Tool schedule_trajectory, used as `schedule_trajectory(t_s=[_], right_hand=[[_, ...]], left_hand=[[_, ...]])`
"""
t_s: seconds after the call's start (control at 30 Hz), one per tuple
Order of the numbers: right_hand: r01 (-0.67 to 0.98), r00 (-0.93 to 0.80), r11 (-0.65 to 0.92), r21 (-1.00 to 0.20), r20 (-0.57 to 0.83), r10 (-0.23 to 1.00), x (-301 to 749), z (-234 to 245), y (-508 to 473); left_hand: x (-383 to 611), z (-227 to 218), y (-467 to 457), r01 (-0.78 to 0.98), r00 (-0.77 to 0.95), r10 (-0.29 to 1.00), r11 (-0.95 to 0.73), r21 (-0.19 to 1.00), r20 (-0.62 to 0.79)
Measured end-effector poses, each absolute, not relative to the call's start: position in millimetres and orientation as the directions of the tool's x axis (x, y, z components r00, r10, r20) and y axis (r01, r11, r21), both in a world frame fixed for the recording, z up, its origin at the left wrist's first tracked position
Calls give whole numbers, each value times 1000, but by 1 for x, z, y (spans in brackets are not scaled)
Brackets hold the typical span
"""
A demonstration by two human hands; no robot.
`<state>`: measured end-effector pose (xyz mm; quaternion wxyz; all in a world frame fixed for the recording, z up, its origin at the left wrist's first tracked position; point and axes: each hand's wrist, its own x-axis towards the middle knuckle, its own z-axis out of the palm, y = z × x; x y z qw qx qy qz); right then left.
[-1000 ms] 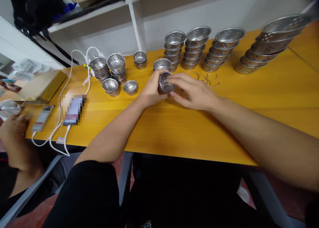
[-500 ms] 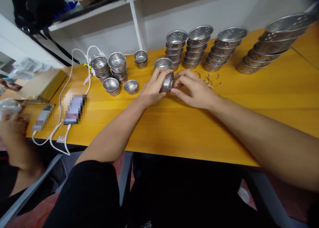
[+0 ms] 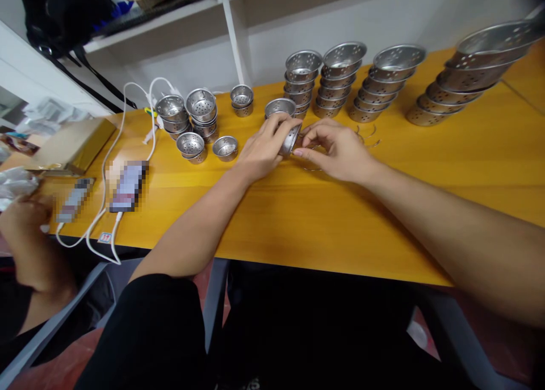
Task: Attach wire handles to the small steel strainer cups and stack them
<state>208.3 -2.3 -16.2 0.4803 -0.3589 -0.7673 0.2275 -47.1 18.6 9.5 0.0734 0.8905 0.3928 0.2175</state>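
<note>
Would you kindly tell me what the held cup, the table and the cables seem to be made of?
Cup: metal, perhaps steel; shiny grey, pierced with holes. Table: wood or wood-like laminate; glossy yellow, faint grain. Cables: probably plastic outside; smooth, white, bending in loops.

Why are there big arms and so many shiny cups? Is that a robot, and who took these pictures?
There's no robot, just a person working with bare hands. Every picture comes from one camera worn on that person's head, looking forward and down, so you see what's in front of them.

The left hand has a tilted metal cup in its grip. The right hand is right beside it, but I can't tell if it touches.

On the yellow table stand stacks of metal cups with little holes. Thin curved wires lie near the right hand. Over to the left are two phones, white cables and a brown box. The hand at the far left is someone else's.
</note>
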Motion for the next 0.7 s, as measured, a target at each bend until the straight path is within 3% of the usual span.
schedule_trajectory(t_s=[0.23, 0.37, 0.47, 0.7], right_hand=[[191, -327, 609, -770, 535, 779, 214, -1, -10], [462, -221, 592, -661, 560, 798, 230, -6, -2], [625, -252, 573, -531, 558, 791, 244, -17, 11], [671, -314, 595, -443, 557, 769, 255, -43, 29]], left_hand=[[-67, 5, 44, 600, 589, 665, -740, 303, 458], [-80, -3, 58, 602, 527, 679, -723, 339, 512], [-78, -8, 57, 600, 534, 706, -704, 380, 465], [-66, 4, 32, 635, 508, 745, -663, 397, 431]])
